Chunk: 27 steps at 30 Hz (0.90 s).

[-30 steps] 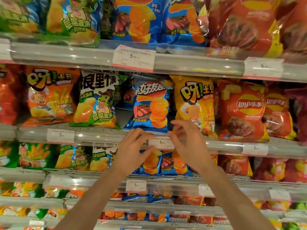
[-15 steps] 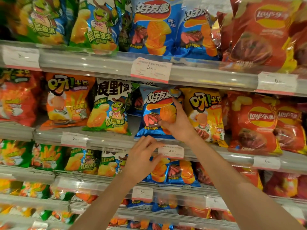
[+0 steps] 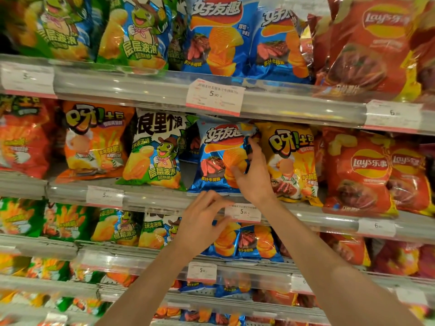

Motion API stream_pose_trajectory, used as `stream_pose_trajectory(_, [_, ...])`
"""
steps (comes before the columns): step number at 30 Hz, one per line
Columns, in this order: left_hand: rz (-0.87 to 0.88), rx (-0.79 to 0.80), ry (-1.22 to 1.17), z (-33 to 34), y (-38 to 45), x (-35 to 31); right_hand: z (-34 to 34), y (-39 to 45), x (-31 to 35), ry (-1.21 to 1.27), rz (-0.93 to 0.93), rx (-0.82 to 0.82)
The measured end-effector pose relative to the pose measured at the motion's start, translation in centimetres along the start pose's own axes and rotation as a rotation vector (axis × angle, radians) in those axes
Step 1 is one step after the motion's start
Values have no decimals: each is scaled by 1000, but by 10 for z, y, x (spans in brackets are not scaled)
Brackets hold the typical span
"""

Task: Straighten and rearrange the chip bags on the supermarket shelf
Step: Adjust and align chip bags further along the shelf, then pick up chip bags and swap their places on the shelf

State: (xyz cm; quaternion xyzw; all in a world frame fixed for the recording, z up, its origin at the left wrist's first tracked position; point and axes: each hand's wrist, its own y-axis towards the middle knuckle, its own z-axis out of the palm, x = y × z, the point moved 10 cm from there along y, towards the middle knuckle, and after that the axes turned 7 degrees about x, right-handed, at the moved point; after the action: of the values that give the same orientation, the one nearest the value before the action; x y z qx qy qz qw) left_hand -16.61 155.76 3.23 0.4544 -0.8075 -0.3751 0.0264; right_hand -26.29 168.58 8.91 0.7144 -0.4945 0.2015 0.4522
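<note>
Blue bag (image 3: 219,158): my right hand (image 3: 253,177), a second ago empty below the shelf edge, now pinches its right edge. Left hand (image 3: 202,222) just beneath, loosely curled, empty. Straightening begun.

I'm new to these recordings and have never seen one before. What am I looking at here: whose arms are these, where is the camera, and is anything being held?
No machine here: a person wears one wide-angle camera on the head, so you look forward and down along their own bare arms at supermarket shelves full of chip bags. The right hand reaches up to the middle shelf and grips the right edge of a blue chip bag, thumb on its front. That bag stands between a green-and-white bag and a yellow bag, with red bags further right. The left hand is lower, fingers loosely curled in front of the shelf rail beside a price tag; it appears to hold nothing. More bags fill the shelves above and below.
</note>
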Motion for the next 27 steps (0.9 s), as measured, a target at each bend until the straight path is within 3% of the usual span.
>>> stream_pose_trajectory(5, [-2, 5, 37, 1, 0, -1, -22, -8, 22, -141, -107, 22])
stream_pose_trajectory(8, [2, -4, 81, 3, 0, -2, -65, -24, 35, -373, -278, -106])
stream_pose_trajectory(11, [3, 4, 128, 6, 1, -3, -117, -37, 7, -424, -210, -235])
stream_pose_trajectory(15, [-10, 12, 122, 8, 4, -3, -143, -36, -57, -233, 163, -106])
stream_pose_trajectory(17, [-27, 15, 108, 8, 6, -1, -134, -32, -74, -53, 244, -8])
stream_pose_trajectory(21, [-32, 16, 98, 9, 5, 0, -124, -28, -77, 111, 207, 5])
stream_pose_trajectory(27, [-33, 13, 99, 10, 4, 1, -117, -38, -68, 118, 105, -70])
